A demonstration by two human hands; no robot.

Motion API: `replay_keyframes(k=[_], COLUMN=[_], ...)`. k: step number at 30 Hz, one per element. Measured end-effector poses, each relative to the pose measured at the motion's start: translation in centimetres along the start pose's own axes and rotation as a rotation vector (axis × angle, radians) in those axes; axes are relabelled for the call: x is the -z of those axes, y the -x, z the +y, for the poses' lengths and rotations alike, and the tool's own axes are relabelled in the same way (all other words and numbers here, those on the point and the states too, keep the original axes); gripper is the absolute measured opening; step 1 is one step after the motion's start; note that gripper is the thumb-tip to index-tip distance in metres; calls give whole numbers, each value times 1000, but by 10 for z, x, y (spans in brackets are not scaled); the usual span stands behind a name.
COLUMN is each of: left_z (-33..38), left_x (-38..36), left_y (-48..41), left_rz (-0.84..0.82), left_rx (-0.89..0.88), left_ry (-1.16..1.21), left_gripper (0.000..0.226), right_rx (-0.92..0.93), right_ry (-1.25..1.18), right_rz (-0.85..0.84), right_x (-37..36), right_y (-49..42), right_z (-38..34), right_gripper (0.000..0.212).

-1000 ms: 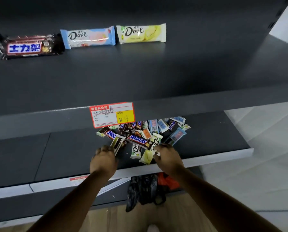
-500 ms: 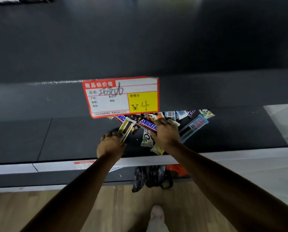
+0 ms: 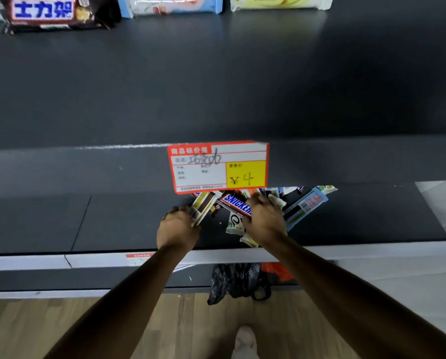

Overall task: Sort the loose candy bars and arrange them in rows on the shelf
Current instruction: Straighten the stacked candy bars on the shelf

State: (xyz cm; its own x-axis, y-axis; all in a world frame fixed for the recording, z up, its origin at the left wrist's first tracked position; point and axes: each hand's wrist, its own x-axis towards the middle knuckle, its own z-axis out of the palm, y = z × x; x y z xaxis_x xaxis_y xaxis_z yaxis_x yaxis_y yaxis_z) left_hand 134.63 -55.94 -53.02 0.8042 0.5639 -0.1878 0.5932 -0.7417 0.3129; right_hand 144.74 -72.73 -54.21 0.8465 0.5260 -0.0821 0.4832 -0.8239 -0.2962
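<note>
Lying at the far left of the upper shelf (image 3: 216,73), a brown bar with blue lettering (image 3: 48,11) sat against the back. A pale blue wrapper (image 3: 170,5) lay just beside it to the right and a pale yellow wrapper (image 3: 281,2) came next along, all three cut off by the top of the view. On that shelf's front lip hung a red, white and yellow price tag (image 3: 218,167) marked ¥4. Below it, on the lower shelf (image 3: 61,224), the left hand (image 3: 177,229) had its fingers curled round the near end of a pale green and brown bar (image 3: 203,204), which angled up toward the tag. Right of that, the pile of loose candy bars (image 3: 276,196) lay partly hidden under the tag, with a Snickers bar (image 3: 234,203) slanting across its front. The right hand (image 3: 264,221) lay on the pile with its fingers bent down over the end of the Snickers bar; whether it gripped that bar or only pressed on it could not be told. A white and green wrapper (image 3: 233,224) poked out beneath that hand toward the shelf's front edge, and a long blue bar (image 3: 304,207) stuck out of the pile's right side. Under the lower shelf, a black plastic bag (image 3: 237,281) slumped on the wooden floor (image 3: 61,327), touching an orange bag (image 3: 276,272) on its right. A pale shoe (image 3: 245,340) showed at the bottom edge.
</note>
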Motion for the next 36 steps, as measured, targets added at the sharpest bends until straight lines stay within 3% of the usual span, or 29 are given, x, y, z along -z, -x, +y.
replay_keyframes(k=[12, 25, 31, 36], left_z=[-15, -39, -43, -27], left_x=[41, 124, 173, 217], left_y=[41, 107, 133, 154], left_rz=[70, 342, 478, 438], left_rx=[-71, -425, -672, -753], left_ry=[142, 204, 431, 702], left_gripper=[33, 47, 46, 47], right_rx=[98, 156, 148, 173], right_ry=[-112, -236, -397, -538], right_rz=[309, 598, 718, 794], right_x=[31, 77, 108, 141], right_y=[60, 132, 156, 167], right_z=[-28, -86, -126, -155], right_gripper=[46, 40, 36, 35])
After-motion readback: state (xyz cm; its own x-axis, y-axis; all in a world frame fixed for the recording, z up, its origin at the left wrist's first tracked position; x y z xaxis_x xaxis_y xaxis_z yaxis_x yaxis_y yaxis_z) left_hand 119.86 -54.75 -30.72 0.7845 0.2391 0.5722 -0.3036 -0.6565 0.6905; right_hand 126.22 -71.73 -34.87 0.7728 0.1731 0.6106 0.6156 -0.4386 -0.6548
